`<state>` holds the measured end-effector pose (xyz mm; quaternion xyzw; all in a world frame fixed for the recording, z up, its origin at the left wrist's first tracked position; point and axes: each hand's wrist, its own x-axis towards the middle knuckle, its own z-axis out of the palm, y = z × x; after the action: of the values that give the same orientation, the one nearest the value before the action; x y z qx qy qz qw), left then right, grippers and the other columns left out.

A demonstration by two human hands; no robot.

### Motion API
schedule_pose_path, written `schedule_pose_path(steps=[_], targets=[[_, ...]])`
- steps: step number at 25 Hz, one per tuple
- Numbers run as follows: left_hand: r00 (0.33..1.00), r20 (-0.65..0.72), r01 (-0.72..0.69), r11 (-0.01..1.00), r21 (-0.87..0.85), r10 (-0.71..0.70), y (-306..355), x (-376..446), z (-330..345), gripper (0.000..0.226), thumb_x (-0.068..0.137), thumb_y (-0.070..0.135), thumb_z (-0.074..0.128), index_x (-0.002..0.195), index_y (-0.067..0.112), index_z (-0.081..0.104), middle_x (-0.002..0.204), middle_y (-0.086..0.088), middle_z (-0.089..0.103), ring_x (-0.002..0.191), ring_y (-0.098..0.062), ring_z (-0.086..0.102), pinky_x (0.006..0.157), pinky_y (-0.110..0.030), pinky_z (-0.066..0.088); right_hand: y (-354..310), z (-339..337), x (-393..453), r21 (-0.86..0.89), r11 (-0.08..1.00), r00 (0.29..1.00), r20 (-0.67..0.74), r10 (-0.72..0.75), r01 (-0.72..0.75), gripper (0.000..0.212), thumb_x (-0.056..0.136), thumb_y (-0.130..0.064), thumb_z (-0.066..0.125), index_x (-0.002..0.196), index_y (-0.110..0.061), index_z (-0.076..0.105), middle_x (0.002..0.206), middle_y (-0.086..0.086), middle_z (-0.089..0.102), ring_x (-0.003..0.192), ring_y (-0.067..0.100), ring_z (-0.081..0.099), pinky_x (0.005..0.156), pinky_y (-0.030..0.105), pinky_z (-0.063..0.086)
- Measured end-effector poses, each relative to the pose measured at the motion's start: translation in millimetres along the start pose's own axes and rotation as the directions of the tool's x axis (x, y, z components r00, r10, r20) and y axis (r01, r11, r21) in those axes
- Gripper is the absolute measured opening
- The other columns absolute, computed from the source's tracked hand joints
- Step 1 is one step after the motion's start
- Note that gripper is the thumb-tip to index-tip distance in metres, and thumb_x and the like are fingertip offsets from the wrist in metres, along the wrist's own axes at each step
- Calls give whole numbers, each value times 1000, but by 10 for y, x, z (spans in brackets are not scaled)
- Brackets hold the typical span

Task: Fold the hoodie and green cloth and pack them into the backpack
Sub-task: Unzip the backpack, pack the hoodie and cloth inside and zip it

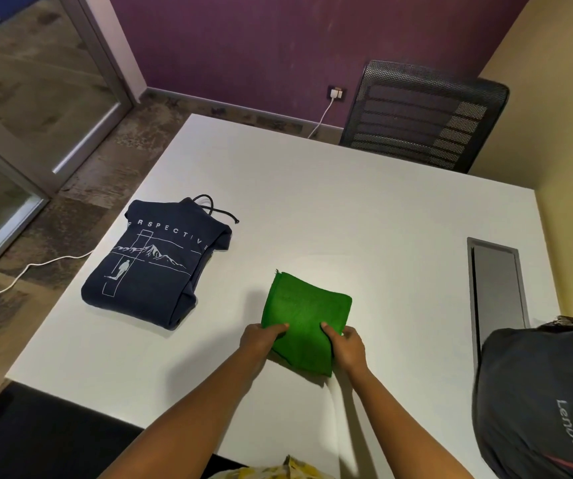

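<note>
A green cloth [304, 319], folded into a small rectangle, lies near the middle of the white table [364, 219]. My left hand [261, 340] grips its left edge with the thumb on top. My right hand [345, 347] grips its right edge the same way. A navy hoodie [153, 264] with a white mountain print lies folded on the table's left side, apart from both hands. A dark grey backpack [541, 402] with a Lenovo logo sits at the right front corner; its opening is not visible.
A grey cable hatch [497, 288] is set into the table on the right, behind the backpack. A black mesh chair [423, 115] stands at the far edge. A white cable [19, 278] runs across the floor at left.
</note>
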<state>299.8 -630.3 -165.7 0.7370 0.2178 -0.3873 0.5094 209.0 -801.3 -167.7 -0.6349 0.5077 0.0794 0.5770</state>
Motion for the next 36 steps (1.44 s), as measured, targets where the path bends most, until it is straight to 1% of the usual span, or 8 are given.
schedule_pose_path(steps=[4, 8, 13, 18, 25, 29, 32, 36], targets=[[998, 18, -67, 998, -5, 67, 68, -26, -100, 25, 74, 5, 78, 99, 11, 73, 86, -7, 72, 73, -17, 65, 54, -21, 46, -127, 55, -104, 177, 984, 984, 177, -5, -27, 17, 95, -20, 64, 96, -3, 65, 62, -1, 67, 47, 2, 62, 43, 16, 44], [988, -7, -154, 985, -81, 154, 237, -4, -357, 23, 73, 0, 68, 92, 13, 71, 89, -10, 73, 83, -28, 68, 69, -33, 54, -228, 250, -71, 43, 990, 983, 118, -140, 135, 14, 97, -24, 58, 103, -17, 69, 105, 8, 74, 90, 19, 70, 79, 32, 54], [964, -165, -249, 929, -272, 210, 646, 117, -951, 55, 65, 17, 83, 115, 2, 65, 108, -16, 71, 96, -31, 69, 88, -42, 57, -742, 765, -151, 106, 957, 955, 101, -280, 270, 18, 97, -20, 57, 113, -20, 67, 112, 3, 71, 105, 22, 66, 94, 39, 52], [904, -282, -408, 842, -353, 320, 1102, 145, -1703, 18, 80, -6, 72, 79, 9, 62, 86, -18, 67, 80, -27, 62, 79, -43, 51, -1370, 1490, -161, 174, 909, 902, 148, -405, 379, 24, 99, -18, 55, 121, -16, 64, 118, 5, 70, 109, 22, 65, 97, 42, 52], [881, -388, -452, 725, -519, 272, 1291, 413, -2959, 21, 83, 0, 73, 99, 8, 64, 91, -7, 75, 74, -16, 71, 71, -31, 60, -1969, 2572, -346, 218, 857, 806, 293, -514, 467, 29, 99, -11, 55, 128, -12, 57, 108, -8, 66, 94, 1, 64, 78, 10, 51], [943, -332, -208, 837, -506, 33, 900, 671, -3288, 20, 86, -5, 67, 89, 13, 59, 105, -14, 66, 87, -22, 66, 74, -33, 55, -1799, 2984, -239, -69, 916, 853, 397, -338, 395, 44, 87, -13, 70, 126, -12, 49, 86, -8, 56, 94, 23, 61, 91, 42, 54], [947, -321, -161, 856, -492, -6, 785, 747, -3346, 23, 85, -9, 68, 94, 9, 58, 114, -19, 65, 99, -29, 63, 84, -39, 52, -1689, 3043, -197, -143, 913, 880, 356, -313, 383, 50, 85, -14, 72, 127, -8, 47, 90, 1, 59, 90, 24, 62, 89, 42, 54], [895, -439, -265, 879, -396, 72, 766, 732, -3308, 45, 79, -10, 75, 110, 8, 47, 108, -23, 63, 82, -28, 64, 56, -30, 58, -1636, 3026, -190, -127, 916, 895, 297, -331, 381, 49, 84, -13, 76, 123, -6, 48, 79, -1, 57, 80, 19, 60, 82, 36, 54]])
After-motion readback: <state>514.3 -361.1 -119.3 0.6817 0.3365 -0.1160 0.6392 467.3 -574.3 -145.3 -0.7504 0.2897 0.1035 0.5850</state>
